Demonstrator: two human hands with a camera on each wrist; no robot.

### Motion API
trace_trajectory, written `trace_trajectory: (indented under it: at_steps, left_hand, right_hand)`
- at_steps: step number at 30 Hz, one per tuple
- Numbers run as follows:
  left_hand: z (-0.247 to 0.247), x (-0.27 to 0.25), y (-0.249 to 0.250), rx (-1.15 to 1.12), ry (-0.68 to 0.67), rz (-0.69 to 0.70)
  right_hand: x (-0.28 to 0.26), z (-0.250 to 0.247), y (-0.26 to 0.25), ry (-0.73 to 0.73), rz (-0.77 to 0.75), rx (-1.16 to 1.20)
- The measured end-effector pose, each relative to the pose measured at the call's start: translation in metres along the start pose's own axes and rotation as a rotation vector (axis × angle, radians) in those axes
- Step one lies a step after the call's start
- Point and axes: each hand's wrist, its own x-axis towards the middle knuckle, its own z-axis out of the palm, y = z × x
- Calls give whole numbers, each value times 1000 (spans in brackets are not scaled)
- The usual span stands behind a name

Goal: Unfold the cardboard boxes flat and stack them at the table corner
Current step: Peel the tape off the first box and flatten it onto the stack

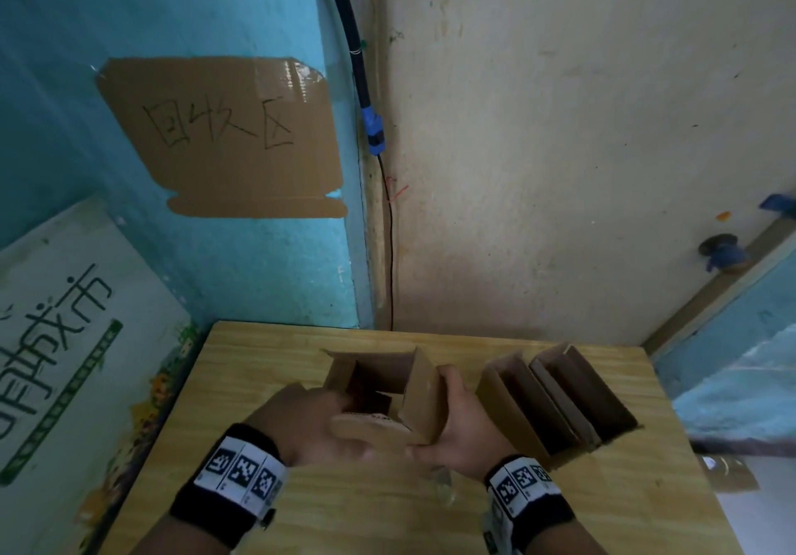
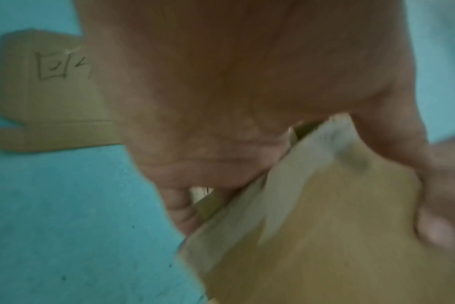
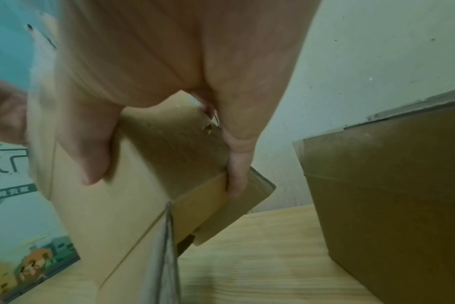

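Above pale wooden table, left to right: left hand gripping near flap of one open brown cardboard box, lifted off tabletop; right hand curled round its right wall; two more open boxes standing side by side, right.

The head view looks forward and steeply down from above the pale wooden surface, facing the room corner where a turquoise wall meets a cream one. The left wrist view sits very close behind the left hand, looking along it at the turquoise wall; it shares with the head view the brown cardboard sign with handwritten characters. The right wrist view looks from low and close along the right hand toward the cream wall, sharing the open brown cardboard box and the surface.
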Motion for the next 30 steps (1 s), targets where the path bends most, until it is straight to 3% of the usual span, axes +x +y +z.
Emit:
trace_trajectory:
  at_steps: [3, 5, 8, 12, 16, 18, 20, 23, 26, 30]
  left_hand:
    - [6, -4, -1, 267, 169, 75]
    - [9, -4, -2, 418, 238, 24]
    - [13, 0, -16, 407, 256, -53]
    - [26, 11, -38, 133, 386, -21]
    - [40, 20, -49, -600, 625, -9]
    - [45, 23, -52, -929, 551, -15]
    - [49, 26, -53, -1030, 436, -2]
    - [51, 29, -51, -1015, 371, 7]
    - [49, 31, -48, -968, 338, 27]
    - [54, 34, -56, -878, 430, -38]
  right_hand:
    - [0, 3, -1, -9, 17, 3]
    - [1, 5, 0, -4, 28, -3]
    - [-1, 6, 2, -18, 51, -5]
    - [-3, 6, 4, -4, 97, 45]
    - [-2, 6, 11, 24, 156, 300]
    - [-2, 4, 11, 1, 157, 406]
    - [0, 2, 7, -17, 162, 413]
    - [4, 0, 5, 52, 245, 300]
    - [5, -1, 8, 5, 245, 301]
    - [4, -3, 9, -60, 209, 340]
